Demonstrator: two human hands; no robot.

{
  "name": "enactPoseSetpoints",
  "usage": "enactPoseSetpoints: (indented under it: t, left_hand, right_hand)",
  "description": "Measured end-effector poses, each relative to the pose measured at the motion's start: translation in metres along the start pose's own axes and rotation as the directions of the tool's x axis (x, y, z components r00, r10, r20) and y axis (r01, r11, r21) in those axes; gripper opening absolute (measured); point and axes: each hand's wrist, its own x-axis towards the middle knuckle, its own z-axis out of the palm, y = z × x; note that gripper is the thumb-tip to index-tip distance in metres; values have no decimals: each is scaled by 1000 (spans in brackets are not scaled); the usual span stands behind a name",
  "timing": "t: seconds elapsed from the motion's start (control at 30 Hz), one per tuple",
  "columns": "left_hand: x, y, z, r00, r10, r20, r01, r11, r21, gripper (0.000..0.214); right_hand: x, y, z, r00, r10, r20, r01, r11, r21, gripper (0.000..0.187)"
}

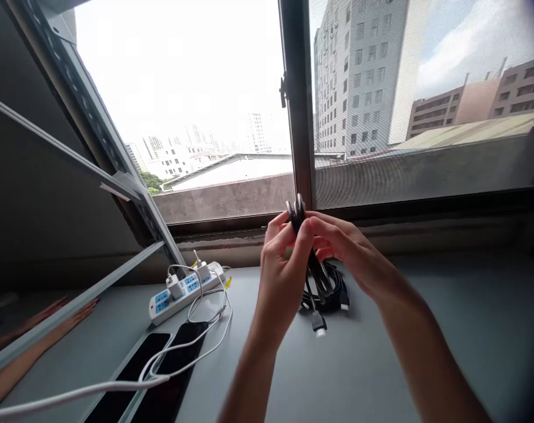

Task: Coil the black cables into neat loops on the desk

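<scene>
Between my two hands, above the grey tabletop, is a coiled black cable (297, 216) held on edge. My left hand (285, 252) grips it from the left, thumb pressed along the loops. From the right, my right hand (337, 238) pinches the same coil with thumb and fingers; part of its grip is hidden. A stretch of the cable hangs below, ending near a dark plug with a pale tip (318, 323). Behind it on the table lies another coiled black cable (335, 282), with a connector (345, 301) at its right side. Which coil the front plug belongs to is unclear.
A white power strip (185, 294) with two chargers sits left, trailing white cords (222, 335) over two dark-screened phones (134, 376) (178, 370). A metal shelf frame (130, 182) rises at left; another person's hands (68, 320) rest beyond it. A window (302, 117) stands behind.
</scene>
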Motion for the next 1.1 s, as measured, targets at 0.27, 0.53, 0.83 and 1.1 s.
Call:
enactPoseSetpoints:
  t: [0.27, 0.53, 0.83, 1.1]
  left_hand:
    - [2, -17, 15, 999, -53, -14, 52, 996, -67, 28]
    - [4, -12, 16, 983, -73, -170, 47, 987, -154, 11]
    - [10, 2, -4, 952, -298, 67, 299, 867, -399, 30]
    - [18, 3, -64, 928, -349, -130, 250, 843, -477, 32]
  right_hand:
    - [1, 5, -9, 1000, -27, 11, 26, 997, 66, 50]
    - [2, 3, -23, 997, -81, -21, 82, 994, 65, 27]
    - [-8, -8, -21, 977, -137, -161, 107, 977, -184, 38]
    - [-5, -7, -42, 893, -193, -406, 123, 974, -192, 19]
